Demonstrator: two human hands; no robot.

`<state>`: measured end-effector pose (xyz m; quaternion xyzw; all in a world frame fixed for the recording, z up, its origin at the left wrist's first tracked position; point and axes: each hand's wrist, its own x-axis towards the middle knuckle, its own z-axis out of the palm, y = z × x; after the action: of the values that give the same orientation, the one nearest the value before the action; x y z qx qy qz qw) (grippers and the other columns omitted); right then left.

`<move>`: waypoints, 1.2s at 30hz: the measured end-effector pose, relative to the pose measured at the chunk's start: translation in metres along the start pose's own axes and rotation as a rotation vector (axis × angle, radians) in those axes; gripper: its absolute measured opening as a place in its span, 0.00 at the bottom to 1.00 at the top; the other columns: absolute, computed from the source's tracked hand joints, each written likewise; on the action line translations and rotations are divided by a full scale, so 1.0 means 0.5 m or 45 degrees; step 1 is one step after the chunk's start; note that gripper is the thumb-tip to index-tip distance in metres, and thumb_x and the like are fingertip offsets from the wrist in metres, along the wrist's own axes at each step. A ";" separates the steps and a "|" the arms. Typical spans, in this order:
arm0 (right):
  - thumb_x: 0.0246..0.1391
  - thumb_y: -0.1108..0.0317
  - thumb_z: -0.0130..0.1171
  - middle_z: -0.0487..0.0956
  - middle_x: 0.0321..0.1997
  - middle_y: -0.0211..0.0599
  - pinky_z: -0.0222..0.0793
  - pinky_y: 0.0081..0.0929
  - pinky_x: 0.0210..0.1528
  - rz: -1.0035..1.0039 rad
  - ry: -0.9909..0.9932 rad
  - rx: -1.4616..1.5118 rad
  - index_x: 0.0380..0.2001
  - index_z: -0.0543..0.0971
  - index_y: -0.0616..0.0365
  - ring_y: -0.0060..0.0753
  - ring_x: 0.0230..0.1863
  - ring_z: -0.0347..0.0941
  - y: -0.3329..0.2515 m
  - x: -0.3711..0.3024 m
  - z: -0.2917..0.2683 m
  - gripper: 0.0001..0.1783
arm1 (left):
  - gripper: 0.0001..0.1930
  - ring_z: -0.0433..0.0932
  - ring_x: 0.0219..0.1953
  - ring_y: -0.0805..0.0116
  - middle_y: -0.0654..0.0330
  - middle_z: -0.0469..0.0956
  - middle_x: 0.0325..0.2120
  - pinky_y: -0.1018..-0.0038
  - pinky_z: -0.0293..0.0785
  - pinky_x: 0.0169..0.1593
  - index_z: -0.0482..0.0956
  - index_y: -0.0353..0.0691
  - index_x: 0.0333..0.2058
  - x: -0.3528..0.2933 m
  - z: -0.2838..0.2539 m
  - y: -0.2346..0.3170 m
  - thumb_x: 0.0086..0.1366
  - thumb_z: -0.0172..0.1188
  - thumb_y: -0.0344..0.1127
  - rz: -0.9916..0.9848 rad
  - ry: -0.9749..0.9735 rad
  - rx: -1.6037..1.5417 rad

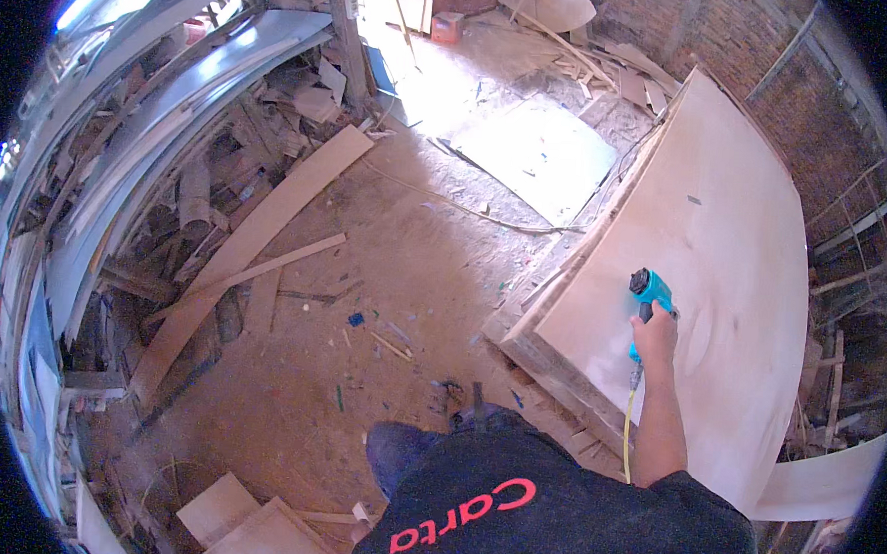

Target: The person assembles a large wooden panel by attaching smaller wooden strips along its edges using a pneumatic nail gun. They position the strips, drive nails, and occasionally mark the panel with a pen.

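Note:
My right hand (pixel 656 334) is closed around the handle of a teal and black air nail gun (pixel 653 286). A yellow air hose (pixel 629 434) runs from the base of its handle down toward my body. The tool is over a large pale plywood sheet (pixel 732 250) on a low wooden stack to my right; whether its nose touches the sheet cannot be made out. My left arm is mostly hidden by my dark shirt. Only a small bit of what may be my left hand (pixel 366 520) shows at the lower edge, beside a pale piece, its fingers unclear.
A long plank (pixel 257 249) leans on scrap wood at the left, beside a rack of stacked sheets (pixel 163 136). Another sheet (pixel 533 157) lies on the floor ahead, with a hose (pixel 466 211) near it. Board offcuts (pixel 264 532) lie at lower left. A brick wall (pixel 767 113) stands at the right.

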<state>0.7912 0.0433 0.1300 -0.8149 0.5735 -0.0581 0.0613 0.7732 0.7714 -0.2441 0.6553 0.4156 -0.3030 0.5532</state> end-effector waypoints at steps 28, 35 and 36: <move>0.44 0.65 0.71 0.80 0.47 0.61 0.72 0.43 0.53 0.883 0.413 0.178 0.55 0.75 0.69 0.60 0.48 0.77 -0.402 0.161 0.147 0.35 | 0.13 0.83 0.34 0.49 0.44 0.82 0.30 0.54 0.79 0.36 0.80 0.36 0.41 0.578 0.714 1.654 0.67 0.55 0.40 0.994 -0.132 1.398; 0.42 0.73 0.70 0.81 0.46 0.56 0.75 0.35 0.49 0.844 0.487 0.498 0.54 0.75 0.71 0.43 0.45 0.81 -0.468 0.377 0.152 0.33 | 0.11 0.83 0.34 0.49 0.47 0.82 0.30 0.54 0.79 0.36 0.80 0.40 0.42 0.512 1.006 1.623 0.65 0.56 0.37 0.549 -0.555 1.439; 0.42 0.74 0.70 0.82 0.45 0.56 0.75 0.34 0.48 0.866 0.474 0.560 0.54 0.75 0.71 0.41 0.45 0.81 -0.491 0.420 0.148 0.33 | 0.11 0.83 0.34 0.49 0.47 0.82 0.30 0.54 0.79 0.36 0.80 0.41 0.42 0.517 1.050 1.641 0.65 0.56 0.37 0.520 -0.561 1.460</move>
<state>1.1014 -0.0699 0.1031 -0.5233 0.7841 -0.3009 0.1446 1.6499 0.2778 -0.1845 0.8351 -0.0686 -0.4930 0.2342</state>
